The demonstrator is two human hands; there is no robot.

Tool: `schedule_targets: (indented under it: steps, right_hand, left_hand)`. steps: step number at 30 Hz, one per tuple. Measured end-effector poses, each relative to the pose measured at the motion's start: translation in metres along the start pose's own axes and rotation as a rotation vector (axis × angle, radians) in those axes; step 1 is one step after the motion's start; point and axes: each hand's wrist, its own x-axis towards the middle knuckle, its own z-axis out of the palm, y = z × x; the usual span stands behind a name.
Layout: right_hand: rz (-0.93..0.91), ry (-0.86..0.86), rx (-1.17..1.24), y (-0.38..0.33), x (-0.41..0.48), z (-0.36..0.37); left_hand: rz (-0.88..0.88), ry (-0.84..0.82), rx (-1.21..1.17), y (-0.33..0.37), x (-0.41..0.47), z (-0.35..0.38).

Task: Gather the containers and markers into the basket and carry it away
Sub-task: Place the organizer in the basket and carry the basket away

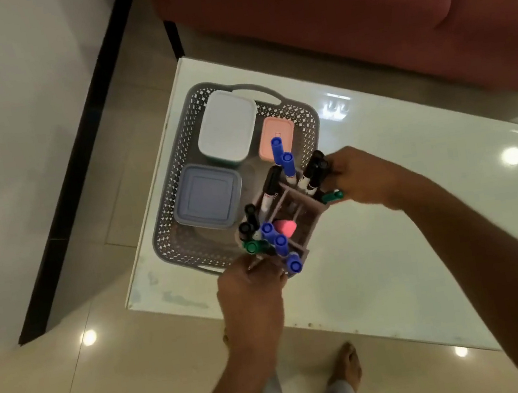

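Observation:
A grey lattice basket [171, 208] stands on the left end of a white glass table [391, 244]. Inside it lie a white lidded container [228, 127], a blue-grey square container [207, 197] and a small pink container [277, 133]. Over the basket's right side I hold a mauve divided marker holder [299, 210] filled with blue, black and green markers [273, 237] and something pink. My left hand [251, 294] grips its near end. My right hand [364, 174] grips its far right end. Whether the holder touches the basket floor is hidden.
A dark red sofa [358, 15] runs behind the table. To the left are a white wall with a black skirting strip [81, 171] and beige floor tiles. My bare foot [345, 370] stands on the floor just below the table's near edge.

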Motion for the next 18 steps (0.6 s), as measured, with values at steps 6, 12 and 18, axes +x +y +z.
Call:
schedule_targets:
  steps: [6, 12, 18]
  right_hand:
    - [-0.091, -0.137, -0.264, -0.029, 0.051, -0.007]
    - [-0.125, -0.078, -0.387, -0.026, 0.074, 0.014]
    - [-0.192, 0.007, -0.310, -0.010, 0.085, 0.022]
  left_hand:
    - [-0.050, 0.144, -0.149, -0.010, 0.021, 0.034]
    - [-0.034, 0.252, -0.076, -0.033, 0.044, 0.040]
    - [0.019, 0.262, 0.018, -0.032, 0.055, 0.038]
